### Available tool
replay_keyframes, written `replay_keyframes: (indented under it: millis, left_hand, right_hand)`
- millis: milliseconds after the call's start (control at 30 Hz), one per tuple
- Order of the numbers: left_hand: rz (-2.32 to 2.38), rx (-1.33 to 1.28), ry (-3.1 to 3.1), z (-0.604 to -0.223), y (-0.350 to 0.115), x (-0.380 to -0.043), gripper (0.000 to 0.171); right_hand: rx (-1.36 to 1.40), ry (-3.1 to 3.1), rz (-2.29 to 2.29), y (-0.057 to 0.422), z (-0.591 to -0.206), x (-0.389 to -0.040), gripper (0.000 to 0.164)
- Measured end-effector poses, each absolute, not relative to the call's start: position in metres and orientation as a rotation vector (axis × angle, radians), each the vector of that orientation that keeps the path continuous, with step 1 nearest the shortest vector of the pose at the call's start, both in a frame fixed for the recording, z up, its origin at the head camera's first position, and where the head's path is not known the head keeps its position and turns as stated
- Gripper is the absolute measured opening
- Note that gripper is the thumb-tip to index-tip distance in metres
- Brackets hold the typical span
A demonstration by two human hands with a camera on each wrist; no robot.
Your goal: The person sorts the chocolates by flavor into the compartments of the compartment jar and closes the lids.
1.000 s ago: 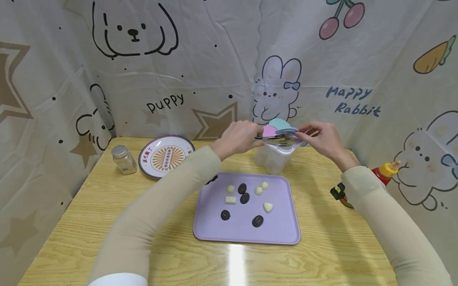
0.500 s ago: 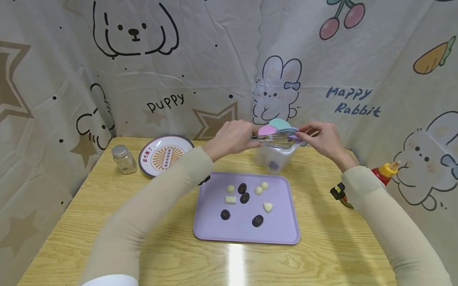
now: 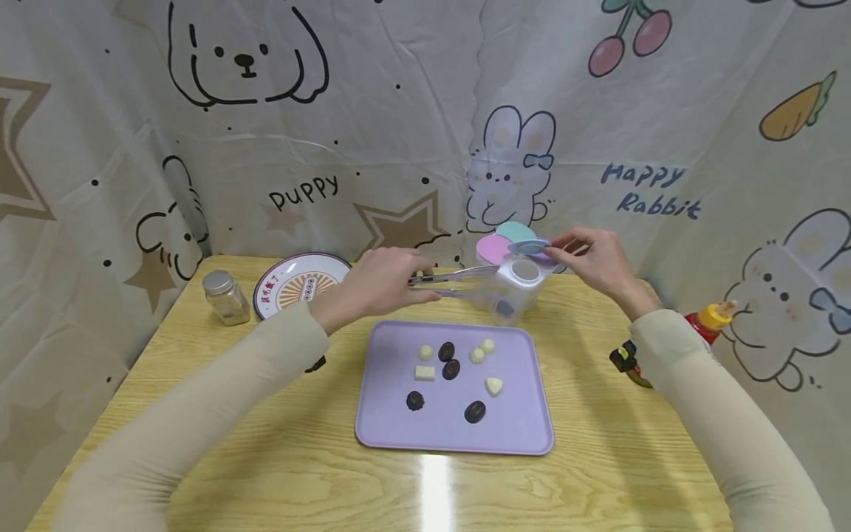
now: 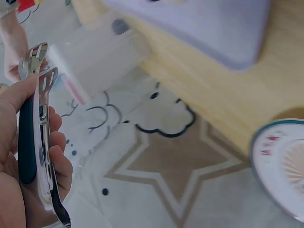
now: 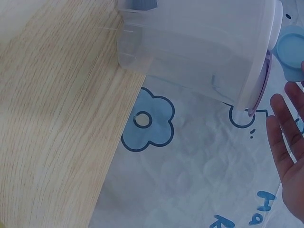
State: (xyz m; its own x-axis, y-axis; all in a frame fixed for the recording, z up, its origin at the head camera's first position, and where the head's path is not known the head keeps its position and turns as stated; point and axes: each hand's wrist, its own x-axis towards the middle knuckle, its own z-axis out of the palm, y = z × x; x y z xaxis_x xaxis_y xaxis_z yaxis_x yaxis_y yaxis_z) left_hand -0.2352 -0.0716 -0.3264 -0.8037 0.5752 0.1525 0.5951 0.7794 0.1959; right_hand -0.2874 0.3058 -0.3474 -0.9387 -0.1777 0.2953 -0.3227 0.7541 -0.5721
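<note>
My left hand (image 3: 384, 279) grips metal tongs (image 4: 43, 123) with dark handle grips, just left of a clear lidded container (image 3: 521, 292). The tongs' arms stand apart with nothing visible between them. At the container's right, my right hand (image 3: 594, 258) pinches the raised light blue flip lid (image 3: 528, 247) by its edge; the round opening below it is uncovered. Pink (image 3: 493, 250) and green (image 3: 515, 232) lids sit behind, and a purple lid (image 5: 260, 88) shows in the right wrist view. A dark piece (image 3: 505, 308), seen blurred through the wall, lies at the container's bottom.
A lilac tray (image 3: 399, 432) in front carries several dark and white chocolates. Back left are a patterned plate (image 3: 269, 290) and a glass jar (image 3: 227, 299). A red bottle with a yellow cap (image 3: 713, 318) is partly hidden behind the right forearm. Printed cloth hangs behind.
The tongs moved left and down, away from over the container's opening, and their arms spread. A dark piece appeared inside the container. The right hand stayed on the blue lid.
</note>
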Motion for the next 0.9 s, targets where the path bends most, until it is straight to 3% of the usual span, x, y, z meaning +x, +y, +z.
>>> replay_keyframes:
  millis: [500,900]
  left_hand:
    - [-0.388,-1.025,-2.861,-0.387,-0.161,-0.166,0.032]
    - [-0.415,-1.091,-2.885,-0.421,-0.186,-0.136,0.027]
  right_hand:
    - [0.400,-2.728,0.931,0.304,-0.349,-0.289,0.024]
    - [0.397,-2.723,0.929,0.305,-0.349,-0.287,0.022]
